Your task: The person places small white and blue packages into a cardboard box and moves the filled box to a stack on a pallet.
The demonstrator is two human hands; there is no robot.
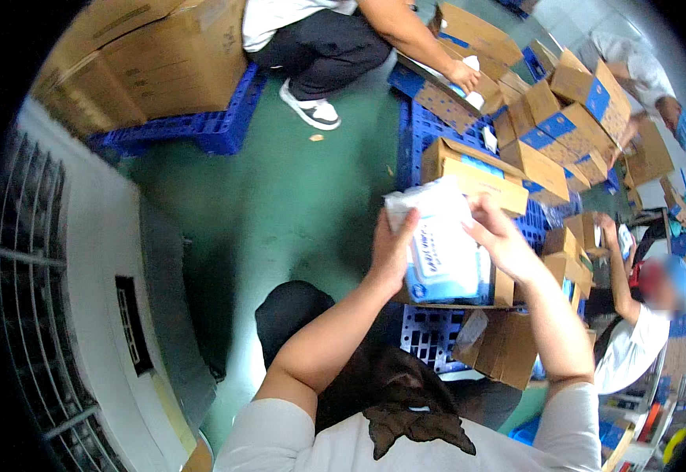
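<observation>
A white and blue soft plastic packet [443, 250], which looks like a pack of wet wipes, is held up in front of me over the cartons. My left hand [392, 253] grips its left side, thumb lying on the front face. On the right edge, my right hand [504, 240] has bent fingers against the packet near its top corner. Just beyond stands an open cardboard carton [484, 185] with blue and white contents partly showing. Below the packet, part of another carton [504, 288] is visible.
Blue plastic pallets [425, 330] carry several open cartons [551, 118]. A brown carton [498, 350] lies near my knees. Across from me a crouching person's hand [462, 76] holds a white item; other people work at the right. Big boxes [154, 71] and a grey-white cabinet [99, 267] stand left.
</observation>
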